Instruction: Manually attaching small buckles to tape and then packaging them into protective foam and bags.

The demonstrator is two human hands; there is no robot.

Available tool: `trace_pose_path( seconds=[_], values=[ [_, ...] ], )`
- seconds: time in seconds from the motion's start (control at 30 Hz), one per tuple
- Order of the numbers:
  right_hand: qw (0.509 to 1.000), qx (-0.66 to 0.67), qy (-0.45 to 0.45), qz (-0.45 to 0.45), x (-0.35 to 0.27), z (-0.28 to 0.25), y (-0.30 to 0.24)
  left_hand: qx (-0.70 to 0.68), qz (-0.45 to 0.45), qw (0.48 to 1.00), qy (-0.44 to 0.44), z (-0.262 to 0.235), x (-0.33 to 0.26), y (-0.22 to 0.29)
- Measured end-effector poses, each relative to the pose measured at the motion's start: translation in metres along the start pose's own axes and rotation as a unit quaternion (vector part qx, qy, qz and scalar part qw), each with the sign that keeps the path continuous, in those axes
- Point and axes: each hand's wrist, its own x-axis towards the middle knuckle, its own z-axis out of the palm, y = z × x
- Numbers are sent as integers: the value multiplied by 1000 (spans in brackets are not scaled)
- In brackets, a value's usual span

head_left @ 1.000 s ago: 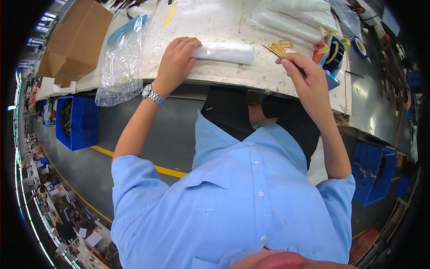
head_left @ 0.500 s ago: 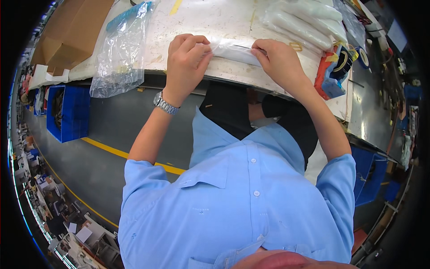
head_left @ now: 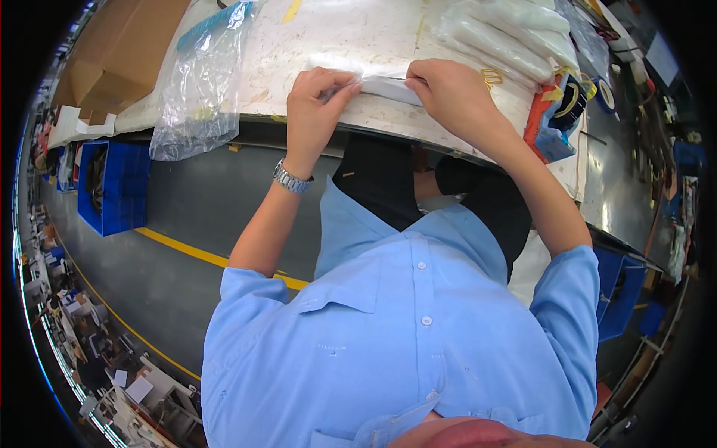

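My left hand (head_left: 321,97), with a metal watch on the wrist, pinches the left end of a white, translucent plastic-wrapped packet (head_left: 392,90) at the table's near edge. My right hand (head_left: 452,93) has its thumb and forefinger closed on the packet's right end. A thin dark strip shows along the packet's top beside the right fingertips; I cannot tell what it is. Some whitish film (head_left: 334,61) rises behind my left fingers. Just right of my right hand are yellow loops (head_left: 491,77), like scissor handles; whether they touch the hand is unclear.
A clear plastic bag (head_left: 198,97) hangs over the table edge at left, beside an open cardboard box (head_left: 119,56). Plastic-wrapped white rolls (head_left: 508,37) lie at the back right. A red-and-blue holder (head_left: 553,123) with tape rolls stands at right. A blue bin (head_left: 112,187) is on the floor.
My left hand has moved slightly right and down, and my right hand slightly left, so they are closer together. The film behind my left fingers now bunches up, and more of the yellow loops shows.
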Motion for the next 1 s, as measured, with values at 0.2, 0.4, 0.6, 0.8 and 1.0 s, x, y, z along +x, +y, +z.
trace_pose_path(
  seconds=[0.2, 0.4, 0.6, 0.8, 1.0],
  values=[
    [1000, -19, 11, 13, -14, -13, 0, -27, -14, 1000, 4, -1, -7, 0],
    [1000, -8, -3, -12, 3, 4, -1, -55, -37, 998, -9, -2, -6, 0],
    [1000, 0, -17, -20, 5, -4, -6, -80, -37, 996, -8, -4, -8, -6],
    [999, 42, 11, -30, 1, 2, 1, -65, -34, 997, -4, -4, -7, -1],
    [997, 56, 2, -56, 16, 14, -2, -81, -20, 996, -22, -5, -9, -7]
  ],
)
